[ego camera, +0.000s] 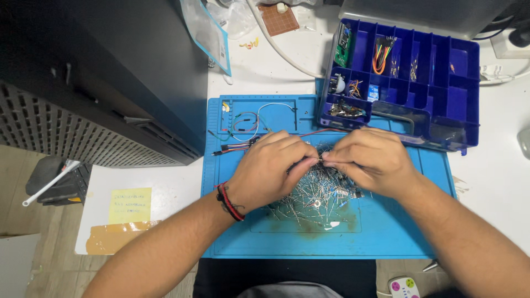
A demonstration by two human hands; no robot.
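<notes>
My left hand (269,168) and my right hand (369,161) meet over a pile of small wire-legged electronic parts (317,198) on a blue work mat (287,243). Both pinch one thin part (320,160) between their fingertips, just above the pile. A red and black cord bracelet (227,201) is on my left wrist. Jumper wires (243,144), red and black, lie on the mat to the left of my left hand.
A blue compartment box (464,99) with wires, boards and small parts stands at the back right. A large black case (110,83) fills the left. A yellow note (131,205) and brown tape sit on the white table. A clear bag (212,33) lies behind.
</notes>
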